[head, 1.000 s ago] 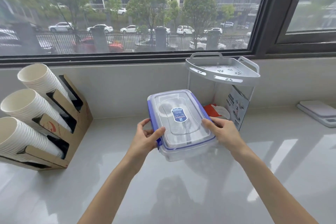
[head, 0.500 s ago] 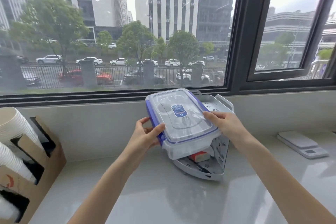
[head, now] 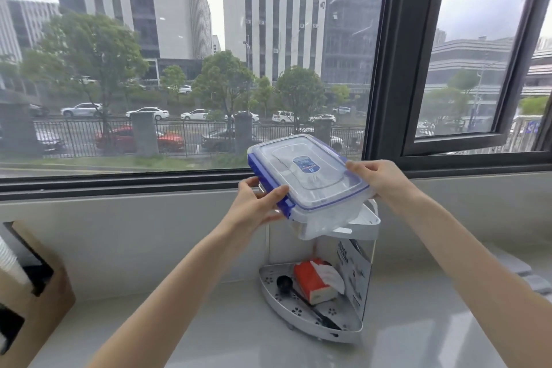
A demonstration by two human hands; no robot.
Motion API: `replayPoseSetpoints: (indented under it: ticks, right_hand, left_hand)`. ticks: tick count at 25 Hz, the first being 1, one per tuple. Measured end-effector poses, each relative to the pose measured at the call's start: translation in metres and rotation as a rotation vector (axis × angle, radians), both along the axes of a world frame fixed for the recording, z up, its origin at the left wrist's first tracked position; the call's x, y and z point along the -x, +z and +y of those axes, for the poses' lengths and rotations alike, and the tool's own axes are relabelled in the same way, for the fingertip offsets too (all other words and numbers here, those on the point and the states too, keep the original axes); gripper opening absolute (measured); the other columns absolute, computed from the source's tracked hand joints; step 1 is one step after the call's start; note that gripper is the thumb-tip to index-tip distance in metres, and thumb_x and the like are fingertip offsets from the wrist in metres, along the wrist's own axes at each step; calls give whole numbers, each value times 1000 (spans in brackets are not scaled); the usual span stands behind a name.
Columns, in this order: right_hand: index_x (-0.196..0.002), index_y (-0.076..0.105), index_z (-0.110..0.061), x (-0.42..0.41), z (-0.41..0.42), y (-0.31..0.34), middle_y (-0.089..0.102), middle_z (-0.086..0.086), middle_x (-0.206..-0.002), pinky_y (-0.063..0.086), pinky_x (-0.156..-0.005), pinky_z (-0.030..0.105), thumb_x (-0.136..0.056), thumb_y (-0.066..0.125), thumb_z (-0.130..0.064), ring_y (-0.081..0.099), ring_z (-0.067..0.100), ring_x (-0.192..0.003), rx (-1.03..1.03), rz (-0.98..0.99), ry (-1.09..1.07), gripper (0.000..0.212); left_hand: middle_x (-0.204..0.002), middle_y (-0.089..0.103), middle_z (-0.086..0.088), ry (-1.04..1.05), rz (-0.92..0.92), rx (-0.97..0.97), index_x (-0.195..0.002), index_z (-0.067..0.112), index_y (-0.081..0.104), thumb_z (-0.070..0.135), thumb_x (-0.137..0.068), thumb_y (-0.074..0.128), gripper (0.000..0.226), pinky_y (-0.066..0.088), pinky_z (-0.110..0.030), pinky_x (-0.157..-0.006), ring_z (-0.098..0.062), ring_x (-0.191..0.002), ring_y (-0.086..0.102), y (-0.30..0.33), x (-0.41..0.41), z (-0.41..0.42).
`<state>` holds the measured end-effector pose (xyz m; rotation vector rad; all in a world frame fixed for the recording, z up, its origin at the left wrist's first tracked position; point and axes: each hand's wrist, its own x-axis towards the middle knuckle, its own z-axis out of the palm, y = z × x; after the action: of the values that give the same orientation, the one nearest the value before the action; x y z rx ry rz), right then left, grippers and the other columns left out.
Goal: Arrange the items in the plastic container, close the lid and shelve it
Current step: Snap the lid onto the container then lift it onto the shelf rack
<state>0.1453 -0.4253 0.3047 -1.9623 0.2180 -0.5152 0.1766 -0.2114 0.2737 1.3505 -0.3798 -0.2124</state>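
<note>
We've got the plastic container [head: 310, 185] gripped at both ends, left hand [head: 257, 206] on the blue clip side, right hand [head: 379, 179] on the far end. Lid [head: 307, 170] is on. It's tilted, right above the rack's top shelf [head: 363, 222], in front of the window.

Container [head: 310, 185] higher, above shelf [head: 366, 219]

The clear plastic container [head: 316, 215], its lid [head: 304, 170] shut with blue clips, is tilted just above the white corner shelf's [head: 363, 222] top tier.
</note>
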Motion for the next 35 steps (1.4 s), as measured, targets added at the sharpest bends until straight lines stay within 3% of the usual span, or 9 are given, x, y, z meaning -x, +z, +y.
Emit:
replayPoseSetpoints:
  ticks: [3,7,11,15,20,24,28,32,35]
  right_hand:
    - [-110,64,3,-20,-16,5,55,-3,-65,39,-55,22,-90,53,-28,44,9,-55,-17,-6,-30,39]
    - [-107,58,15,-46,-38,2,49,-12,-51,39,-54,20,-90,53,-30,51,-2,-45,-1,14,-67,49]
    - [-108,64,5,-72,-58,1,55,-3,-75,43,-66,26,-88,56,-33,52,14,-72,-15,28,-60,44]
    - [-108,65,-2,-91,-67,-10,56,3,-94,42,-64,27,-86,59,-32,48,11,-66,-31,37,-50,37]
    - [-111,64,-3,-104,-74,-23,58,6,-106,44,-70,30,-85,61,-31,52,20,-86,-24,58,-51,39]
    - [-112,64,-2,-110,-81,-33,61,11,-120,40,-87,30,-84,62,-30,49,17,-101,16,76,-35,39]
    - [-111,65,-5,-113,-83,-41,61,11,-124,40,-91,32,-85,61,-32,49,16,-100,88,137,-40,38]
    - [-106,69,-11,-114,-80,-43,66,10,-118,41,-93,36,-86,56,-36,52,19,-96,265,138,-105,35]
    - [-111,66,-11,-113,-77,-43,65,10,-121,40,-94,34,-88,54,-34,56,26,-110,337,127,-147,35]
  left_hand:
    - [-89,61,-6,-9,15,-2,-134,6,23,10,-83,62,64,57,-21,-57,-8,-59,66,5,-16,-17]
    - [-90,61,-5,-34,66,17,-135,8,25,7,-83,61,63,58,-22,-61,-9,-59,66,6,-39,-37]
    - [-92,61,-11,-53,149,92,-135,9,25,1,-84,57,61,58,-26,-62,-20,-73,64,1,-56,-52]
    - [-94,61,-12,-60,202,103,-134,11,26,1,-85,56,58,59,-28,-62,-22,-76,64,-8,-66,-60]
    - [-101,61,-16,-80,242,129,-134,9,28,1,-85,55,57,59,-27,-60,-23,-79,65,-19,-73,-63]
    - [-94,62,-15,-122,259,89,-126,3,38,2,-86,52,42,59,-26,-58,-23,-77,65,-26,-70,-67]
    - [-85,64,-12,-132,270,51,-105,9,47,4,-88,49,18,58,-24,-58,-22,-74,65,-33,-66,-68]
    - [-89,62,-13,-121,278,26,-119,6,41,5,-89,47,31,58,-25,-56,-25,-78,64,-35,-67,-69]
    - [-102,61,-18,-143,297,20,-121,5,42,7,-90,46,31,59,-27,-61,-27,-84,64,-36,-66,-66]
